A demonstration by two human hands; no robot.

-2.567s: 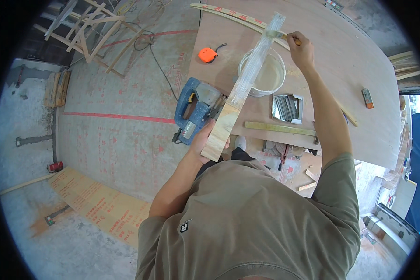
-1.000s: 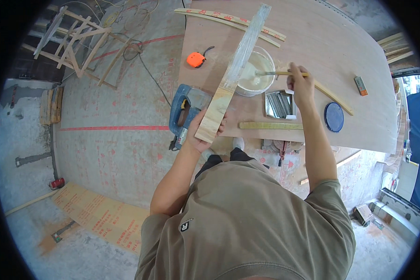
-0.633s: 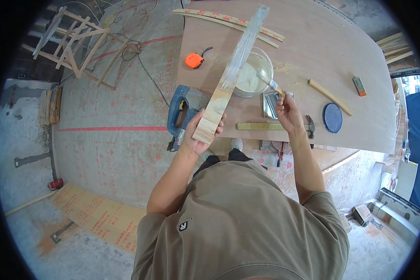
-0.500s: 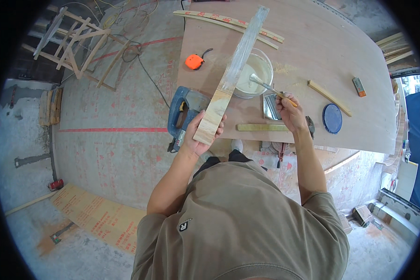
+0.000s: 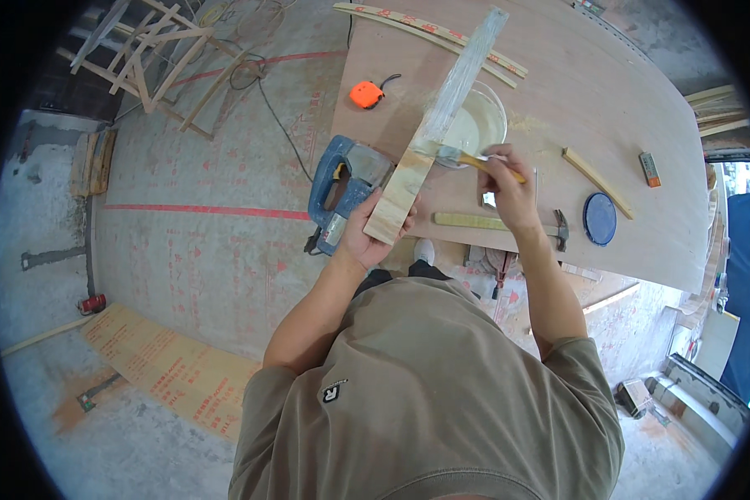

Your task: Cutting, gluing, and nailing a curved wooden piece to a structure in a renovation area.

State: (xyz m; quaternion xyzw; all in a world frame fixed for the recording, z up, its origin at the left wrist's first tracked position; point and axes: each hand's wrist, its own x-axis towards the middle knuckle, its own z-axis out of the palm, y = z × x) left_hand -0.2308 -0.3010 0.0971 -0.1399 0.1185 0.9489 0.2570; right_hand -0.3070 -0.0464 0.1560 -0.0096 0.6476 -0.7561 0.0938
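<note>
My left hand [image 5: 365, 238] grips the near, bare end of a long wooden board [image 5: 397, 197], which slants up and away to the right. Whitish wet coating covers the board's far part. A paintbrush [image 5: 467, 158] is pinched by its wooden handle in my right hand [image 5: 512, 188], its bristles touching the board where coated and bare wood meet. Just behind the board, a white bucket [image 5: 503, 117] with pale liquid is partly hidden. To the left of the board lies a blue jigsaw [image 5: 354, 179].
On the wooden worktable [image 5: 575, 92] lie an orange tape measure [image 5: 366, 95], thin wood strips [image 5: 425, 35], a hammer [image 5: 475, 221], a short wood strip [image 5: 596, 183], a round blue lid [image 5: 599, 219] and a small box [image 5: 649, 169]. A wooden frame [image 5: 146, 62] stands on the floor at far left.
The paintbrush has come from over the bucket down onto the board. My right hand went with it, uncovering the hammer's head. The whole view has shifted slightly.
</note>
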